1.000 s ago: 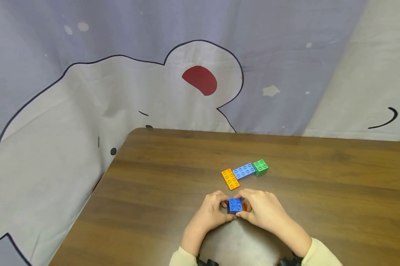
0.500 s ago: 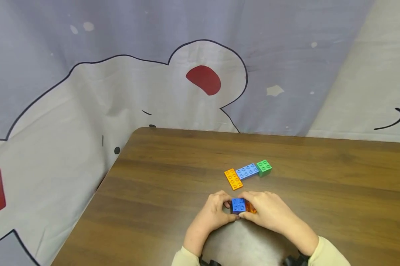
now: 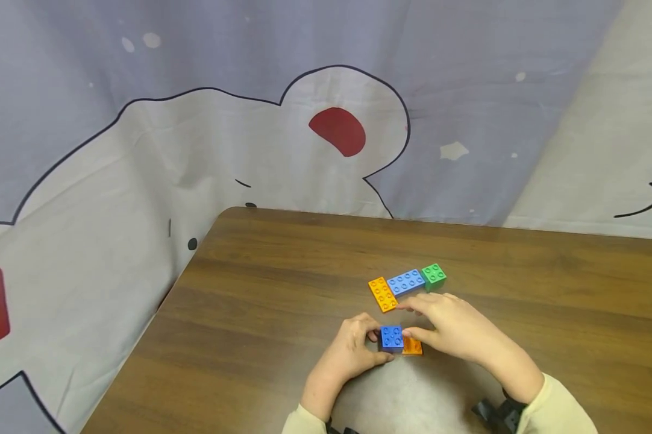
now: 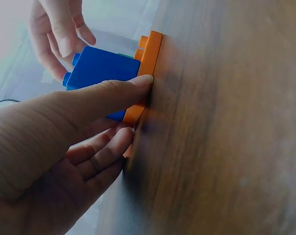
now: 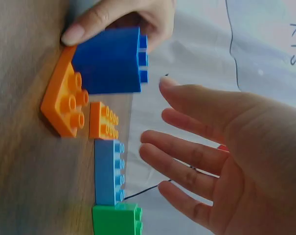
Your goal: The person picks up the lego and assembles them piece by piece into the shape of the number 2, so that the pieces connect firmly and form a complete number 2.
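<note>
A dark blue block sits on one end of a flat orange plate brick, whose studs show beside it. My left hand holds this pair from the left; in the left wrist view its thumb presses on the orange edge, with the fingers curled on the other side. My right hand is off the bricks, fingers spread and relaxed, just right of and above the blue block. Behind them lie a second orange brick, a light blue brick and a green block.
The wooden table reaches back to a printed curtain. The orange, light blue and green bricks form a touching line just beyond my right fingertips. Dark straps sit at both wrists, below pale sleeves.
My right hand has let go of the blue block and orange plate, opened, and drawn back up and to the right. The left hand keeps its hold; the head view has shifted slightly.
</note>
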